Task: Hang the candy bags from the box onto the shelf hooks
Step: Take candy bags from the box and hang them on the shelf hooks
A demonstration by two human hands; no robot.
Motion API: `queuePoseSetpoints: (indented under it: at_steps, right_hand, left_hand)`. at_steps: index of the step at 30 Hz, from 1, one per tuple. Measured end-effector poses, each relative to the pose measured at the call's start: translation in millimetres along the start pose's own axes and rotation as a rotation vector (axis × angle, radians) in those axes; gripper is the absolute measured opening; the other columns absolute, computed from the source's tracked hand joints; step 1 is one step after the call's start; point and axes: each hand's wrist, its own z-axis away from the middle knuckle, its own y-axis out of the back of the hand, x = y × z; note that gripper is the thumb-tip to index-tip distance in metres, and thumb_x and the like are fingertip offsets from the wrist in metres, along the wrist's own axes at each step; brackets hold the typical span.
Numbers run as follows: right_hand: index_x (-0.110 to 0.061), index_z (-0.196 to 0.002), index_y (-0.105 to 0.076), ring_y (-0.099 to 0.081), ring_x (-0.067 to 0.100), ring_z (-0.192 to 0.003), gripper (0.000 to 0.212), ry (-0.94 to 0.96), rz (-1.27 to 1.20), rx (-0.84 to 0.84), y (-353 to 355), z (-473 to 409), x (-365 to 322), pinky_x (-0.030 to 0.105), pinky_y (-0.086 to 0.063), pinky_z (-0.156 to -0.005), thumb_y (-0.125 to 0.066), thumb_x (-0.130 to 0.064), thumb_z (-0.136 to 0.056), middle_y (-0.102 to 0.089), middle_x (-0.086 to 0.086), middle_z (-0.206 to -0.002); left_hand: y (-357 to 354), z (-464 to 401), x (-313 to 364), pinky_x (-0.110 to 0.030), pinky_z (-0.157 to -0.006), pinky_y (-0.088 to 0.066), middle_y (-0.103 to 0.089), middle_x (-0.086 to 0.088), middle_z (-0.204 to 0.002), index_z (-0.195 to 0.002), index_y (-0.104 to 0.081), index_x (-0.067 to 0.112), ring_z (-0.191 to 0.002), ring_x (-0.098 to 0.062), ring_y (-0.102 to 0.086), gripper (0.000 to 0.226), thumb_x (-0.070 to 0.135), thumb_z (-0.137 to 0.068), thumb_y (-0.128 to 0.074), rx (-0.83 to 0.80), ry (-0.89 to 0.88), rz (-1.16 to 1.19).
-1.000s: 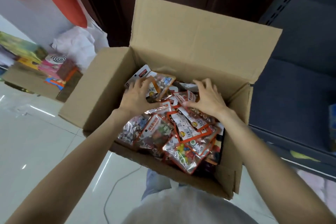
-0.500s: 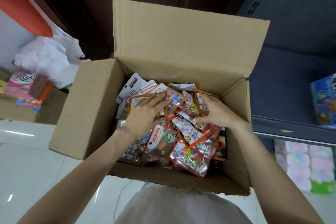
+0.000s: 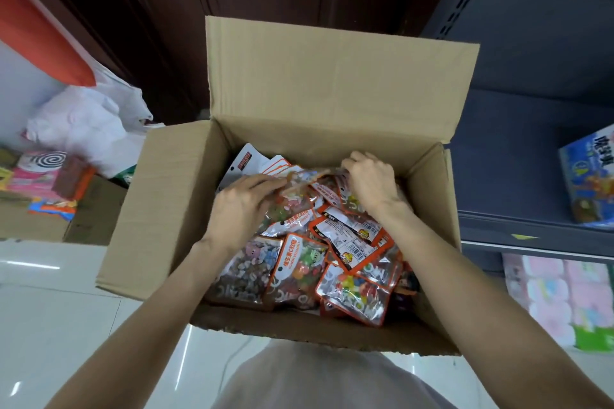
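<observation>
Retail shop, stockroom side. Right of the fingers: dark metal shelving carrying a boxed product and pastel multipacks. Beneath them: carton of packaged candy bags. Left: more packaged goods.

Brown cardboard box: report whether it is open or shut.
Open. The brown cardboard box has its back flap upright, candy bags exposed, both hands inside.
</observation>
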Motion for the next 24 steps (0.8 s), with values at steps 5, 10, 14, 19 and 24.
queuePoseSetpoints:
  at_steps: [5, 10, 14, 19, 24]
  right_hand:
    - [-0.009, -0.09, -0.069, -0.064, 0.017, -0.086, 0.006, 0.015, -0.37, 0.406, 37, 41, 8, 0.027, -0.05, -0.07, -0.063, -0.008, -0.088, -0.067, 0.003, -0.103]
    - [-0.013, -0.094, -0.07, -0.064, 0.02, -0.11, 0.028, 0.201, -0.379, 0.058, 29, 101, 15, 0.04, -0.057, -0.086, -0.072, 0.007, -0.075, -0.064, 0.0, -0.122]
    - [-0.02, -0.116, -0.065, -0.039, 0.013, -0.133, 0.032, 0.146, -0.424, -0.232, 23, 113, 19, 0.038, -0.04, -0.106, -0.06, -0.007, -0.088, -0.048, -0.008, -0.139]
    - [-0.02, -0.14, -0.042, -0.053, 0.027, -0.119, 0.062, -0.314, -0.47, -0.093, 37, 85, 4, 0.038, -0.047, -0.088, -0.053, -0.056, -0.09, -0.054, 0.006, -0.13]
    - [-0.015, -0.15, -0.027, -0.06, 0.03, -0.106, 0.087, -0.415, -0.547, -0.182, 18, 69, -12, 0.032, -0.041, -0.071, -0.075, -0.039, -0.081, -0.063, 0.01, -0.115]
  left_hand:
    - [42, -20, 2, -0.033, -0.063, -0.052, -0.071, -0.013, -0.082, -0.113, -0.068, 0.021, -0.067, -0.024, -0.064, 0.023, 0.031, -0.094, -0.06, 0.243, 0.424, 0.301]
    - [51, -24, 18, -0.034, -0.079, -0.057, -0.072, 0.008, -0.097, -0.114, -0.061, 0.014, -0.093, -0.013, -0.07, 0.019, 0.019, -0.096, -0.057, 0.325, 0.648, 0.727]
    - [33, -10, 18, -0.055, -0.09, -0.051, -0.068, -0.002, -0.113, -0.122, -0.054, 0.019, -0.105, -0.024, -0.065, 0.03, 0.015, -0.093, -0.06, 0.228, 0.704, 0.837]
    - [25, -5, 28, -0.05, -0.088, -0.053, -0.063, -0.005, -0.119, -0.122, -0.051, 0.028, -0.109, -0.026, -0.062, 0.038, 0.005, -0.093, -0.057, 0.152, 0.696, 0.883]
    - [21, 0, 29, -0.058, -0.1, -0.044, -0.053, -0.009, -0.139, -0.122, -0.054, 0.04, -0.127, -0.031, -0.051, 0.042, 0.012, -0.091, -0.06, 0.118, 0.69, 0.924]
